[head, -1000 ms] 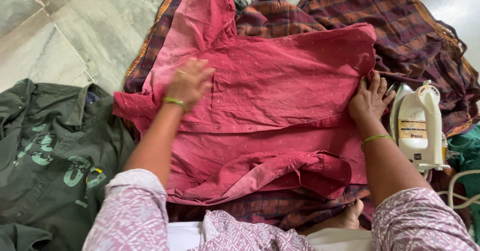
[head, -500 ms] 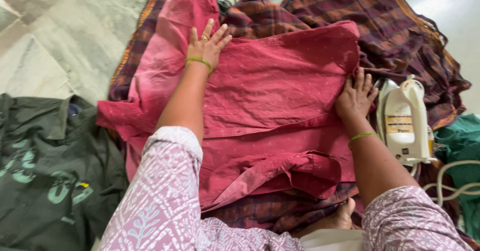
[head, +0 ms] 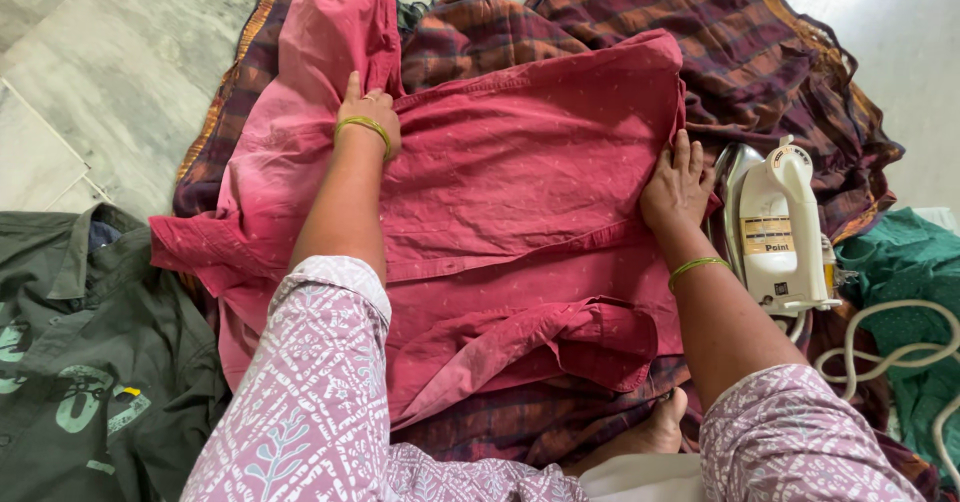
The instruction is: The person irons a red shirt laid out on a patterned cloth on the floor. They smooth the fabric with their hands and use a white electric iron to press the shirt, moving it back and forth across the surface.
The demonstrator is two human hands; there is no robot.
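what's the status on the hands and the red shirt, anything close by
Left hand gripping red shirt near the shoulder seam. Right hand flat on its right edge. Shirt spread over checked cloth. White iron upright beside right hand.

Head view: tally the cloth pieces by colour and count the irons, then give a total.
Red shirt, under both hands: 1
Dark green shirt: 1
Maroon checked cloth: 1
Teal cloth: 1
White iron: 1
Total: 5
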